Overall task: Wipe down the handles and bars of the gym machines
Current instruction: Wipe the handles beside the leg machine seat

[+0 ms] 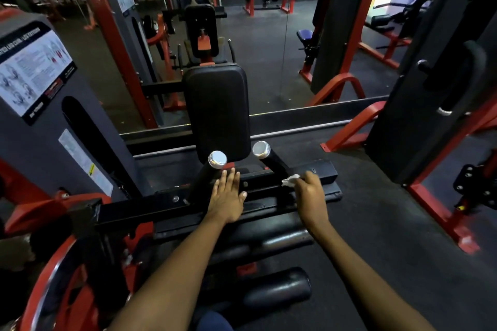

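Two black handles, the left handle (pixel 205 174) and the right handle (pixel 273 158), rise tilted from the machine's black crossbar (pixel 258 183), chrome-capped; a crumpled white cloth (pixel 290 180) touches the right handle's base.

The back pad (pixel 216 113) is set behind two capped handles (pixel 215 166), with a mirror (pixel 269 48) beyond it. The weight stack housing (pixel 53 121) is placed to the pad's left, and the roller pads (pixel 277 290) are found nearer the viewer, before the handles.

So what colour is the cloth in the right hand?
White: the cloth pokes from the right hand, seen in the head view.
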`<state>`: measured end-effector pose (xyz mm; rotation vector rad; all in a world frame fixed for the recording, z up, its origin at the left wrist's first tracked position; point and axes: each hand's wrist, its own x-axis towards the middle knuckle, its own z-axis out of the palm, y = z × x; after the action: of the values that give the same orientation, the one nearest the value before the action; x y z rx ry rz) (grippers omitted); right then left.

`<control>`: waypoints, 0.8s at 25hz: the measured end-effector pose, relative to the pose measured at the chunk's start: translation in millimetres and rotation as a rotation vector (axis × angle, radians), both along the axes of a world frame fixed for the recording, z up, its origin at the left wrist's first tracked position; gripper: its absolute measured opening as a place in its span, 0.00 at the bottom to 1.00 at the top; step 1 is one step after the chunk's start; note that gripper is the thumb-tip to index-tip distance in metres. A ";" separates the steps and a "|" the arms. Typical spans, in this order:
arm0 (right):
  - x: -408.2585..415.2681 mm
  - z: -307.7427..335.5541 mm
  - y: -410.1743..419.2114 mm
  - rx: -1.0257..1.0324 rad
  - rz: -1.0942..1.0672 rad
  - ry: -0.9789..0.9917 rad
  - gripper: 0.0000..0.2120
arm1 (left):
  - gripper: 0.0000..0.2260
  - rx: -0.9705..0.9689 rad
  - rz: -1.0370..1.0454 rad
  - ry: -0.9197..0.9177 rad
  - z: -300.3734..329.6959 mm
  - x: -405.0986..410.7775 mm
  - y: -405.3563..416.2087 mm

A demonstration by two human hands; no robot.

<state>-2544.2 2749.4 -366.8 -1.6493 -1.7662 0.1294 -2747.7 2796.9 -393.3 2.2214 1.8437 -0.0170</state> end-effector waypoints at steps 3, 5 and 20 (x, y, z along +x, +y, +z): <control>-29.7 37.1 3.0 0.067 0.150 0.318 0.09 | 0.28 0.015 0.000 -0.006 -1.6 -0.1 0.2; -43.2 49.2 7.9 0.285 0.290 0.126 0.10 | 0.28 -0.015 -0.009 -0.018 1.6 -0.7 0.6; -14.9 110.7 106.4 -0.681 0.607 0.424 0.24 | 0.28 0.051 -0.007 0.048 -1.0 0.6 -1.7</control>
<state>-2559.1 2855.9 -256.0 -1.2830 -1.9179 1.3762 -2747.1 2795.2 -394.2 2.2803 1.8821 -0.0259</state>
